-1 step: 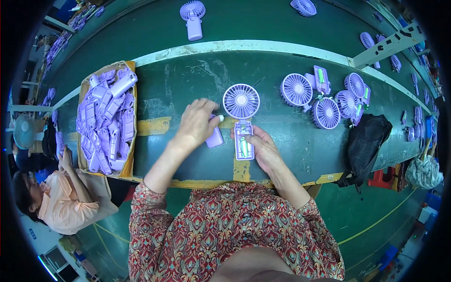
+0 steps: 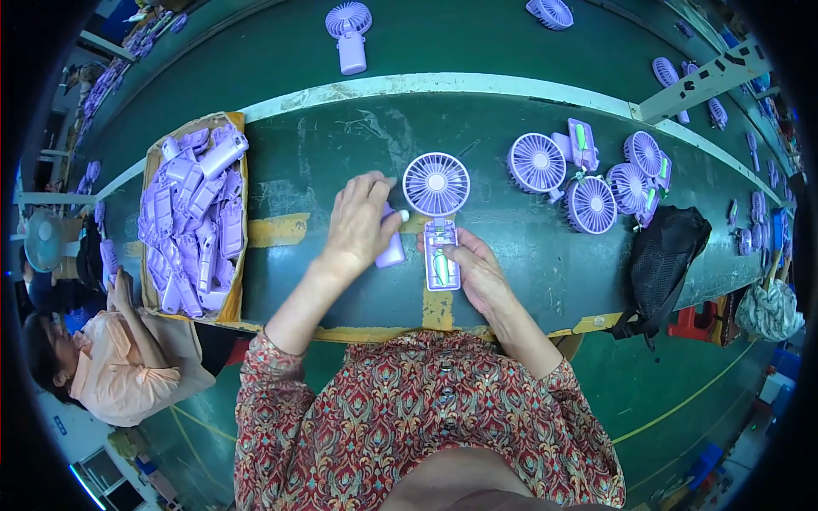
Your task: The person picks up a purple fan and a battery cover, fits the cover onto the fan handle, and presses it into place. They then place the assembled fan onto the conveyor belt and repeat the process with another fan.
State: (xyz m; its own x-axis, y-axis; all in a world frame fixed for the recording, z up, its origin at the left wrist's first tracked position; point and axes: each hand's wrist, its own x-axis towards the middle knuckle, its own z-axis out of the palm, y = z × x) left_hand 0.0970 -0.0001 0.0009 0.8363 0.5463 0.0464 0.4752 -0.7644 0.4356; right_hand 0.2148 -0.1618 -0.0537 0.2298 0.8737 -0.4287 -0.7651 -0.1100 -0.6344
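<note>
In front of me lies a lilac handheld fan, its round grille pointing away and its handle opened to show a green-and-white part inside. My right hand grips that handle from the right, thumb over its edge. Just left of the fan, my left hand is closed around a smooth lilac handle cover, which its fingers partly hide. A small white spot shows at the left thumb tip; I cannot tell what it is.
A cardboard box full of lilac casing pieces stands left. Several fans with open handles lie right, near a black mesh bag. Another fan lies beyond the white rail. A person sits at lower left.
My left hand has shifted slightly to the right with the handle cover, which now stands a little more upright. The fan and my right hand have barely moved.
</note>
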